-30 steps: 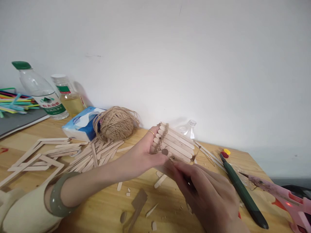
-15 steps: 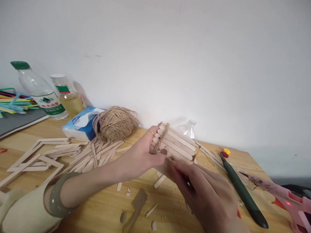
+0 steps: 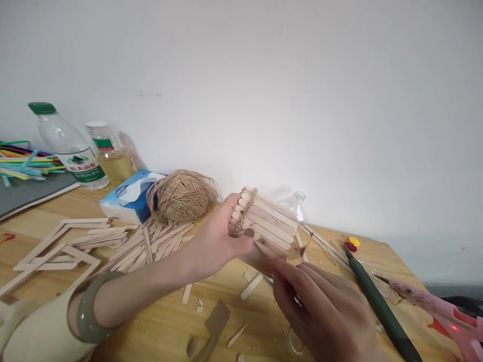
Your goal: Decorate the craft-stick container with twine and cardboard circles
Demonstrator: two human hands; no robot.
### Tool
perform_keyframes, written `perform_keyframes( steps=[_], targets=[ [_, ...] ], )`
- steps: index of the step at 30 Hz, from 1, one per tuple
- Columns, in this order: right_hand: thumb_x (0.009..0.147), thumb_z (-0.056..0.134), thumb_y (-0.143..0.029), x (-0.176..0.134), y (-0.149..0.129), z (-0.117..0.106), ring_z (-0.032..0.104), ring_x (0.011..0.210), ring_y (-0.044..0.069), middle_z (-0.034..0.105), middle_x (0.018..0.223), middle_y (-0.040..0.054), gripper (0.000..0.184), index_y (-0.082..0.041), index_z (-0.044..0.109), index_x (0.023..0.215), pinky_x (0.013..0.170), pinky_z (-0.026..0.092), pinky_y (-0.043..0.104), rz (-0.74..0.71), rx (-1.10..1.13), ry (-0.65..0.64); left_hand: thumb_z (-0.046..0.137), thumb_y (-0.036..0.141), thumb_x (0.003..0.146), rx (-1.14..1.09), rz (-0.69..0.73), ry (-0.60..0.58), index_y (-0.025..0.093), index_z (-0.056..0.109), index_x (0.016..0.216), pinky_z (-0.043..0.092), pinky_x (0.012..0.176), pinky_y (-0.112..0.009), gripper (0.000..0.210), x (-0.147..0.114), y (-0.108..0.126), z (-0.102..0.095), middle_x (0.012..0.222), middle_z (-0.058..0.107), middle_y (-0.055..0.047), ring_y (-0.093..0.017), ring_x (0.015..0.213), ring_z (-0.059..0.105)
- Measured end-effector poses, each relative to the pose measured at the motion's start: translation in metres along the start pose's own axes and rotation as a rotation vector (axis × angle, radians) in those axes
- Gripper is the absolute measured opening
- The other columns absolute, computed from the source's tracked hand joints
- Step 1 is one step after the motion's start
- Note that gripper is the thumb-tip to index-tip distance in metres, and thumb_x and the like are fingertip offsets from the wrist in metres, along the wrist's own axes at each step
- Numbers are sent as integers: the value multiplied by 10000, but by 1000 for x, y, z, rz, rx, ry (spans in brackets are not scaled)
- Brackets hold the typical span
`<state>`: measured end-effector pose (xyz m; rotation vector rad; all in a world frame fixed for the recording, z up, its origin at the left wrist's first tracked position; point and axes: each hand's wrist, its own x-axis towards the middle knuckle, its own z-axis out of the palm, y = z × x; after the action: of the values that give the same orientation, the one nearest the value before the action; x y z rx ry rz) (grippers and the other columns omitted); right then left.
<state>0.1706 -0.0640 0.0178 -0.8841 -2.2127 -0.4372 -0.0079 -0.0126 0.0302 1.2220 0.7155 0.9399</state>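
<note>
My left hand is closed around a small craft-stick structure, holding it tilted above the table. Its top is a row of round-ended wooden sticks, with a strand of twine across one end. A small dark round disc sits beside my left thumb. My right hand is closed at the structure's lower near edge, fingertips pressed together. A bit of shiny metal shows between its fingers, but what it grips is mostly hidden. The underside of the structure is out of sight.
Loose craft sticks lie at left, before a twine ball, a tissue pack and bottles. At right are a dark green pen-like tool and a pink glue gun with a lit red light. Wood scraps dot the front.
The view has shifted slightly. My right fingertips have slid a little down and away from the disc along the structure's near edge. The left hand keeps its hold.
</note>
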Motion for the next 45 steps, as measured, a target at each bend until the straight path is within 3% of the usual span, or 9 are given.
perform_keyframes(
  steps=[11,15,20,27,35,39,43,45],
  targets=[
    [864,525,-86,-3,4,-3,445,425,104,528,508,-32,143,-92,612,977,388,333,254,-26,-48,4,557,36,696,41,7,36,222,454,1135,449,703,-228,488,-2,3,1,746,588,51,-77,635,513],
    [840,560,-69,-9,8,-2,478,496,126,559,576,8,223,-38,591,1059,438,354,273,-65,-46,-37,565,42,698,49,-6,52,226,420,1188,451,703,-234,543,-2,2,1,752,584,49,-81,639,515],
    [802,581,-45,-7,7,-6,455,528,140,546,583,15,238,-26,612,1038,452,351,283,-160,-128,-43,546,29,700,33,30,21,221,492,1077,446,689,-215,427,-1,2,0,755,593,49,-75,645,530],
    [779,530,-32,10,3,-14,503,732,178,550,829,79,216,-91,619,968,617,422,311,-14,-44,75,527,19,693,50,54,34,222,494,1093,454,736,-253,449,0,1,-1,776,619,37,-104,701,571],
    [821,510,-102,5,4,-5,497,839,225,546,945,81,244,-120,633,1031,678,422,359,-99,-130,-16,554,60,667,4,-3,25,213,469,1196,466,738,-309,557,-2,5,2,955,649,-29,-169,788,610],
    [825,495,-88,4,5,-4,495,838,228,536,934,80,224,-107,634,999,677,415,365,-144,-158,-5,579,134,692,-71,-44,15,216,451,1261,457,825,-340,589,-4,4,1,1117,623,-68,-232,987,596],
    [817,496,-78,5,5,-6,498,825,216,547,915,76,215,-111,626,984,669,428,352,-95,-63,-14,577,265,744,-95,-79,80,217,419,1304,439,882,-368,583,-5,1,-3,1207,588,-88,-269,1098,550],
    [808,490,-61,6,4,-6,504,800,201,554,892,75,226,-119,618,984,645,439,334,-42,28,1,572,267,755,-95,-88,55,220,393,1322,431,895,-369,596,-6,1,-3,1214,587,-85,-268,1118,537]
  ],
)
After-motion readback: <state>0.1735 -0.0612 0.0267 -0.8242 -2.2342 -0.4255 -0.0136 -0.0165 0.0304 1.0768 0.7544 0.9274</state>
